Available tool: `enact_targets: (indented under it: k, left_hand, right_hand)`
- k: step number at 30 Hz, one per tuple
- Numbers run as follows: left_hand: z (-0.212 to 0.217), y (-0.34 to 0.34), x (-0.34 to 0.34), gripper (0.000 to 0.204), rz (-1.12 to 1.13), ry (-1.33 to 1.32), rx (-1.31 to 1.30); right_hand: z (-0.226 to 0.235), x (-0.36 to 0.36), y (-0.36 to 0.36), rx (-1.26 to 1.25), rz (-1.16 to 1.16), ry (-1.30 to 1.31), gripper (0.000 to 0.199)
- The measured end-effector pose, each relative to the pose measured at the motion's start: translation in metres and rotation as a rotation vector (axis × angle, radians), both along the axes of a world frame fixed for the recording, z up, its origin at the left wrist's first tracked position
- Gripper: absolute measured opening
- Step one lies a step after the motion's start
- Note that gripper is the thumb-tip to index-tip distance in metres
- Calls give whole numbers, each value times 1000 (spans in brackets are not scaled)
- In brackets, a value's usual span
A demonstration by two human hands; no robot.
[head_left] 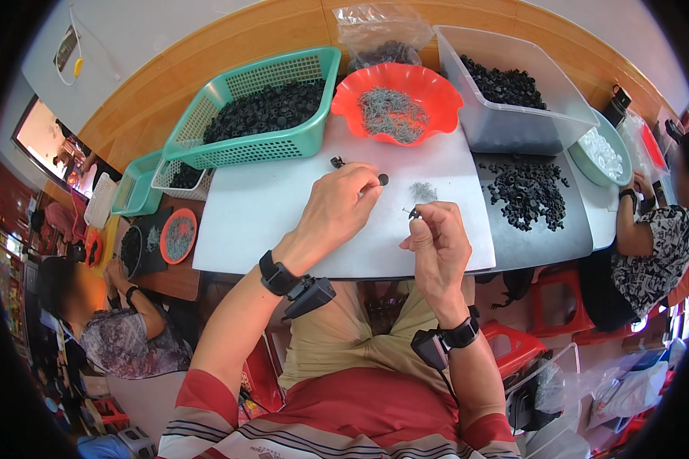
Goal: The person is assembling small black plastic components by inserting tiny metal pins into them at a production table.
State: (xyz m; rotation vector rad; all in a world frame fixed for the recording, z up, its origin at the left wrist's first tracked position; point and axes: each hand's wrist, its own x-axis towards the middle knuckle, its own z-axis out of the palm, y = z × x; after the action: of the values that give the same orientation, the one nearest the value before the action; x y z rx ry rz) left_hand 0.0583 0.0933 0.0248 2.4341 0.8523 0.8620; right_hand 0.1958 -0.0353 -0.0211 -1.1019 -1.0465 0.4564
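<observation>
Over the white work surface (275, 222), my left hand (338, 200) is closed, its thumb and forefinger pinching a small round black part (383, 180). Another small black piece (337, 162) shows just beyond its knuckles; whether the hand touches it I cannot tell. To the right, my right hand (442, 243) pinches a small black plastic part (414, 214), with a thin metal pin sticking out beside it. Between and beyond the hands lies a little heap of thin metal pins (423, 191).
Along the back stand a green basket (245, 149) of black parts, a red scalloped bowl (343, 103) of pins and a clear bin (505, 134). Loose black parts (524, 195) cover a dark mat at right. One person (130, 329) sits at left, another (643, 252) at right.
</observation>
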Motion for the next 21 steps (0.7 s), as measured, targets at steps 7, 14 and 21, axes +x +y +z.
enact_targets:
  k: [7, 14, 21]
  left_hand:
    - [6, -23, -5, 12, 14, -278, -498]
    - [6, -42, -8, 25, -74, -328, -687]
    - [15, -66, -2, 21, -225, -682, -1196]
  right_hand:
    - [1, -1, -1, 19, 8, 16, 14]
    - [8, -6, -1, 63, 2, 90, 16]
    - [3, -7, 3, 134, -108, -32, 16]
